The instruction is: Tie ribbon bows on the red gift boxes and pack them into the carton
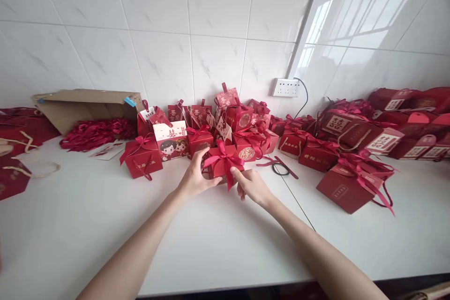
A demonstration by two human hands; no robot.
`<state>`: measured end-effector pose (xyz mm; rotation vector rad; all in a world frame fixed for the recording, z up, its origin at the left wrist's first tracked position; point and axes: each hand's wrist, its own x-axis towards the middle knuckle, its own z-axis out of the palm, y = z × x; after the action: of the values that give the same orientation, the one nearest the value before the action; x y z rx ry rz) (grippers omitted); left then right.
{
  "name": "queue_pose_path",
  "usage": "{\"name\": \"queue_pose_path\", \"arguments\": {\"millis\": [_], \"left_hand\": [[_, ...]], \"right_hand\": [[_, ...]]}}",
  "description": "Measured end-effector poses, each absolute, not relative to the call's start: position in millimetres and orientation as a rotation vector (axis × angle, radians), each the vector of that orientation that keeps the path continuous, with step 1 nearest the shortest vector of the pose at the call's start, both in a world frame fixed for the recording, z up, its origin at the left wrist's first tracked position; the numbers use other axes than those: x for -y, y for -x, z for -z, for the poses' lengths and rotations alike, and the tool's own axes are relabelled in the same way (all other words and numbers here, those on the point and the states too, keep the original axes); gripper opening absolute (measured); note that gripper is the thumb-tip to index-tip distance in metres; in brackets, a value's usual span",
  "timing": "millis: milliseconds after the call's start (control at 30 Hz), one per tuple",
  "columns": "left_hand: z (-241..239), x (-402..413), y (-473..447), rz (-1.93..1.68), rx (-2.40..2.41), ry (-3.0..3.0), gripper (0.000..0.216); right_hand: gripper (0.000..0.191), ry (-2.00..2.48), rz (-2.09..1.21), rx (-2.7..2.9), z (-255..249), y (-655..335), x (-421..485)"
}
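Red box (pixel 216 168) (bow (pixel 222 153) on top) | between left fingers (pixel 200 155) and right fingers (pixel 238 176)

Free tabletop (pixel 218 243) before held box (pixel 217 168), boxes (pixel 200 143) behind

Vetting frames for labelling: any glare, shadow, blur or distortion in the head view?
Head view: window-like glare on the wall tiles, upper right; soft shadows on the white table near the forearms; wide-angle stretch towards the side edges; the held red box reads fairly clear, no obvious motion blur.
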<state>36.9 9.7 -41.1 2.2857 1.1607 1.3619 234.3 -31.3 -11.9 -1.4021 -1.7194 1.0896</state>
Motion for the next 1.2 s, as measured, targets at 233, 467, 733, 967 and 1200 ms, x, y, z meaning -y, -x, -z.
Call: {"name": "queue_pose_path", "arguments": {"millis": [233, 467, 733, 967, 1200], "left_hand": [[35.4, -9.9, -35.1, -1.171, -1.209, -2.068, 0.067], [28.8, -13.2, -40.2, -1.409, -1.278, -1.647, 0.022], [13.1, -36.3, -2.4, -1.854, -1.218, -0.995, 0.014], [-26.4, -26.8, 22.8, -1.953, -0.702, -0.431, 0.015], [-95.0, -11.0, -18.5, -1.765, -0.556, -1.011, 0.021]], "right_hand": [[0.049, 1.118, -1.267, 1.58, 15.5, -232.3, 23.2], [0.038, 1.048, -1.3, 1.624, 12.0, -233.9, 24.0], [0.04, 0.402, -1.4, 0.611, 0.9, -287.3, -6.3], [0.015, 0.474, -1.343, 0.514, -15.5, -299.3, -9.8], [0.031, 0.378, -1.293, 0.926, -74.6, -246.7, -14.3]]}}
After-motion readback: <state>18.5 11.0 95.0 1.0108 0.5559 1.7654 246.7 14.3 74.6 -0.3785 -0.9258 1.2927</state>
